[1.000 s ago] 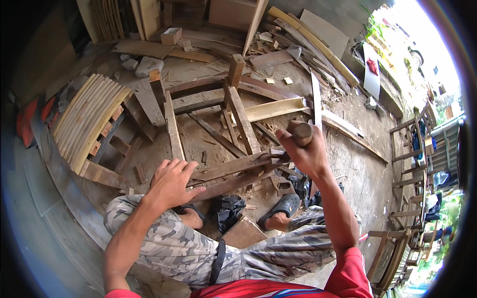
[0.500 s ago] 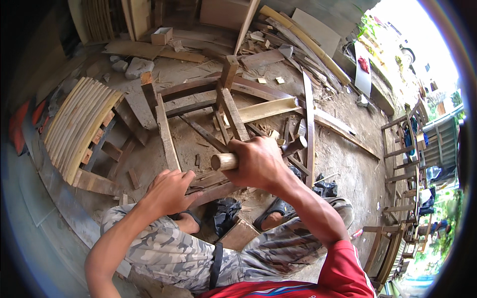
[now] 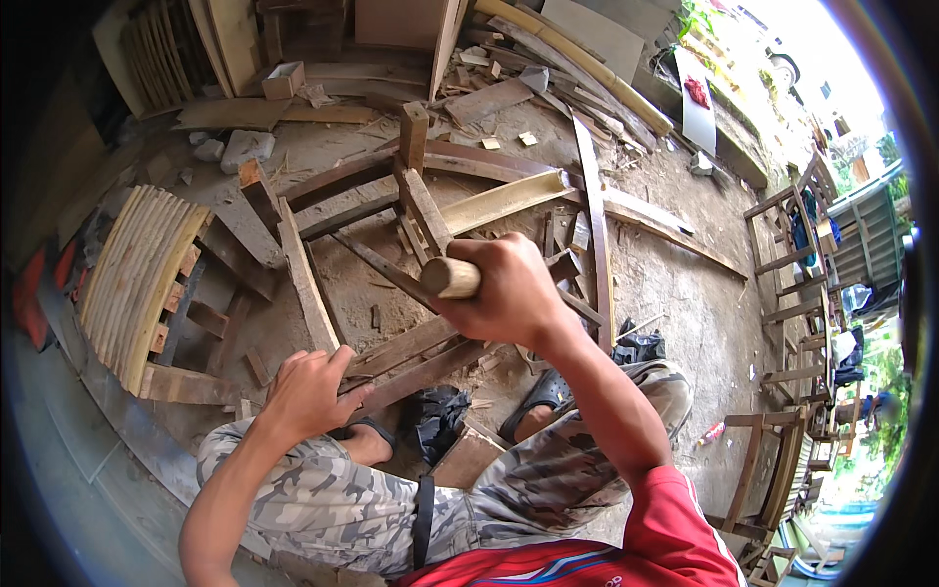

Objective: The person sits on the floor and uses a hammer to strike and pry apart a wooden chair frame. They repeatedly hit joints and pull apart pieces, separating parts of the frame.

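In front of my knees lies a wooden frame point(image 3: 310, 284) of joined bars, like a chair frame, tilted on the ground. My left hand point(image 3: 305, 393) grips its near left corner, fingers over the wood and thumb along the lower rail point(image 3: 430, 376). Closed around a hammer, my right hand point(image 3: 504, 292) is above the near side of the frame. The round wooden handle point(image 3: 454, 278) of the hammer juts out to the left of the fist. Its dark head point(image 3: 564, 264) shows partly beyond the knuckles. My hand hides the middle of the handle and part of the frame.
A slatted wooden piece point(image 3: 147, 289) stands at the left. Offcuts and planks point(image 3: 489, 101) are heaped at the back, near a long yellowish pole point(image 3: 587, 64). Several wooden frames point(image 3: 787, 293) line the right side. A black plastic bag point(image 3: 437, 419) lies between my feet.
My right hand has risen slightly with the hammer, whose handle end now points more toward me. My left hand keeps its hold at the corner. The whole view has shifted a little.
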The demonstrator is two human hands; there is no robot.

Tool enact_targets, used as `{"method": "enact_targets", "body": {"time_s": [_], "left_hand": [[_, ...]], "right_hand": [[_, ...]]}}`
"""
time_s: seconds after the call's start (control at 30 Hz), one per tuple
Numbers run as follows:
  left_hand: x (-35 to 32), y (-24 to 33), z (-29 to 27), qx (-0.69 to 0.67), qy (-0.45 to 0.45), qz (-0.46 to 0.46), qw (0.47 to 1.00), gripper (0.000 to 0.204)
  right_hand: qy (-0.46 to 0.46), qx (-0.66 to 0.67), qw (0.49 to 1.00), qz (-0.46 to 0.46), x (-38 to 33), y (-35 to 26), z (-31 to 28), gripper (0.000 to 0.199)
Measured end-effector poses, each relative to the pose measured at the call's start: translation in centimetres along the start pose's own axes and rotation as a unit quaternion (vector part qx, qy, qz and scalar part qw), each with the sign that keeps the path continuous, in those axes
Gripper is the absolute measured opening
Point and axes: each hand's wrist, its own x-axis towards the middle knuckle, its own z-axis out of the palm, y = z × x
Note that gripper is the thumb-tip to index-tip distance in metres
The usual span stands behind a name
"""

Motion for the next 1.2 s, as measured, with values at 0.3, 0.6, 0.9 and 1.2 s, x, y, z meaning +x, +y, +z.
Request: {"method": "enact_targets", "body": {"time_s": [0.3,0.6,0.9,1.2], "left_hand": [[0.5,0.8,-1.0,-0.034,-0.052,-0.051,0.997,0.043],[1.0,-0.3,-0.6,-0.042,-0.042,0.032,0.998,0.034],[0.8,0.0,-1.1,-0.084,-0.051,0.004,0.995,0.028],[0.8,-0.9,-0.5,-0.045,-0.026,0.067,0.996,0.032]], "right_hand": [[-0.109,-0.088,0.989,-0.052,0.9,-3.7,3.0,0.026],[-0.124,-0.088,0.988,-0.038,-1.0,-4.6,4.2,0.030],[-0.090,-0.093,0.987,-0.095,-1.8,-5.0,6.8,0.019],[-0.026,-0.227,0.955,-0.189,-4.0,-4.4,11.7,0.018]]}}
